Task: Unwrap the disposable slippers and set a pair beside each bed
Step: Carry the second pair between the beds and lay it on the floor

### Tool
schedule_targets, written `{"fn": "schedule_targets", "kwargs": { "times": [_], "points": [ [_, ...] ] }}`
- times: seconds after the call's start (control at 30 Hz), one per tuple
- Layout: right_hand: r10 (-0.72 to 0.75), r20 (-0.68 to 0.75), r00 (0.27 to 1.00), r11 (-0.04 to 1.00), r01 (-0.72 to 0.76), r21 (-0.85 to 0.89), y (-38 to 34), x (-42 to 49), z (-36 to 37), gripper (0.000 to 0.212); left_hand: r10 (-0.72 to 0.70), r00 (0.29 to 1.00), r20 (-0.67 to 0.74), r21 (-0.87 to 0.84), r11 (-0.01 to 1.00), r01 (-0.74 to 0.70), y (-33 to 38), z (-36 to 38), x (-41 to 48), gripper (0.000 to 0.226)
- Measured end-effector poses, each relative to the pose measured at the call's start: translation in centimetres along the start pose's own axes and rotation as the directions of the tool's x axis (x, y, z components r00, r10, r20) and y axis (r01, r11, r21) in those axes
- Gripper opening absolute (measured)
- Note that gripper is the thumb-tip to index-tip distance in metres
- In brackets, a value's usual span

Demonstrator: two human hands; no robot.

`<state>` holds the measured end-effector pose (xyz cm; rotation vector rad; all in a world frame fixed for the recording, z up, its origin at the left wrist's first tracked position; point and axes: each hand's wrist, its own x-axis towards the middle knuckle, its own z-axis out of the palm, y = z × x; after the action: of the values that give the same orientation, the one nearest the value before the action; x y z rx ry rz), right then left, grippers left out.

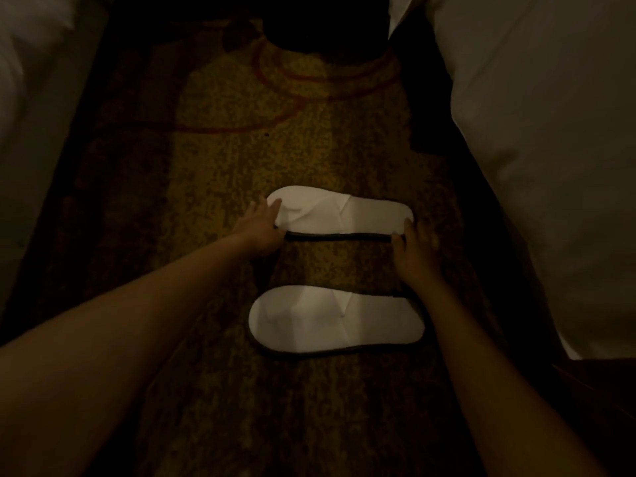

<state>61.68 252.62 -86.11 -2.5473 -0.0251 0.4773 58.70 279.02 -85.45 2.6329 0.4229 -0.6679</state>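
Two white disposable slippers with dark sole edges lie flat and parallel on the patterned carpet, toes to the left. The far slipper (344,213) is held at both ends: my left hand (260,232) grips its toe end and my right hand (414,251) grips its heel end. The near slipper (335,320) lies untouched between my forearms, a hand's width closer to me. No wrapper is visible.
White bedding of one bed (550,149) hangs on the right, and another bed (31,98) borders the left. The brown-gold carpet aisle (241,149) runs between them. A dark round object (323,25) stands at the far end of the aisle.
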Motion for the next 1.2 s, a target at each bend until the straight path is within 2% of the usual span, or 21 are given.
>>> {"fn": "schedule_targets", "kwargs": {
  "times": [0.07,0.2,0.3,0.4,0.47,0.57,0.7,1.1,1.2],
  "points": [
    [0.019,0.007,1.0,1.0,-0.019,-0.012,0.2,0.5,0.6,0.053,-0.024,0.998,0.056,0.071,0.997,0.02,0.0,0.8,0.3,0.063],
    [0.015,0.035,0.999,1.0,-0.014,-0.022,0.1,0.9,0.7,0.053,-0.022,1.0,0.002,0.048,0.999,0.022,0.1,1.7,-0.6,0.063],
    [-0.019,-0.021,1.0,0.998,0.021,0.06,-0.1,-0.3,0.0,0.054,-0.027,0.993,-0.117,-0.174,0.985,0.006,-0.1,1.9,-2.9,0.062],
    [-0.015,-0.162,0.987,0.996,0.029,0.082,0.5,-3.6,-0.4,0.049,-0.21,0.947,-0.244,-0.413,0.906,0.094,0.2,3.5,-7.2,0.061],
    [0.056,-0.172,0.984,0.997,-0.047,0.058,1.4,-6.4,0.1,0.044,-0.354,0.904,-0.24,-0.507,0.84,0.194,1.3,5.7,-10.3,0.061],
    [0.127,-0.158,0.979,0.991,-0.12,0.053,2.5,-8.9,1.2,0.038,-0.428,0.888,-0.167,-0.555,0.785,0.273,3.2,8.8,-13.1,0.063],
    [0.119,-0.099,0.988,0.992,-0.114,0.053,3.1,-9.1,1.3,0.039,-0.429,0.894,-0.127,-0.502,0.805,0.315,4.2,10.3,-13.5,0.064],
    [0.087,-0.096,0.991,0.995,-0.082,0.061,3.4,-8.9,1.3,0.032,-0.401,0.91,-0.108,-0.461,0.831,0.312,4.0,10.4,-13.8,0.066],
    [0.112,-0.034,0.993,0.993,-0.111,0.037,3.0,-9.0,0.7,0.036,-0.387,0.919,-0.08,-0.383,0.863,0.33,3.8,9.5,-14.2,0.067]
  ]
}}
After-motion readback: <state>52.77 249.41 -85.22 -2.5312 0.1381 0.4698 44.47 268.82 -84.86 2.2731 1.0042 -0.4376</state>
